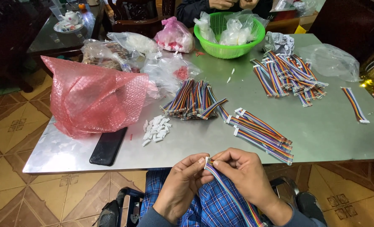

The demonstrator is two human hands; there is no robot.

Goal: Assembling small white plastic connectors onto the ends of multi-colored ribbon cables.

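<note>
Both sets of fingertips are pressed together on the upper end of a rainbow ribbon cable (pixel 231 195): the left hand (pixel 183 185) pinches it from the left, thumb and forefinger closed just under the tip, while the right hand (pixel 246 174) curls over it from the right, its fingers bunched against the same end. The flat, striped cable runs down from the pinch across the person's blue plaid lap, below the near edge of the metal table (pixel 321 130); whether a white plug is already seated on its tip is too small to tell. Judging by how things lie, the work looks partly done. Just beyond the hands, a fanned group of finished cables (pixel 262 130) shows white connector blocks on the ends, whereas a thick bundle of bare cables (pixel 193 101) sits behind it near the table's middle, seemingly still unfitted. A loose heap of small white connector housings (pixel 156 128), hard and blocky, lies to the left, so a supply remains. Further out, another sprawling pile of cables (pixel 288 77) rests on the right, with a single cable (pixel 355 105) apart from it. A crinkled pink bubble-wrap bag (pixel 90 96) and a glossy black phone (pixel 108 146) occupy the left side, and a green plastic basket (pixel 256 40) of clear packets stands at the far edge.
</note>
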